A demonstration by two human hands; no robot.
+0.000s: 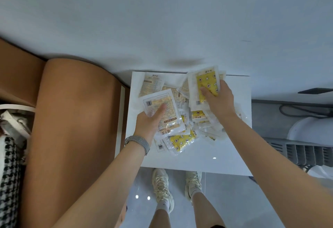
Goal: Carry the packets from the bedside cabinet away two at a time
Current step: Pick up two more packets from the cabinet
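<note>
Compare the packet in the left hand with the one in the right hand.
The left-hand packet shows its printed text side with a barcode; the right-hand packet shows a yellow patterned face. The left-hand packet sits nearer the cabinet's front, the right-hand packet near the back. Both have white edges and are held thumb on top.

One white cabinet (207, 161); two hands, one held packet each; a heap of packets (187, 119) (too overlapped to count).
</note>
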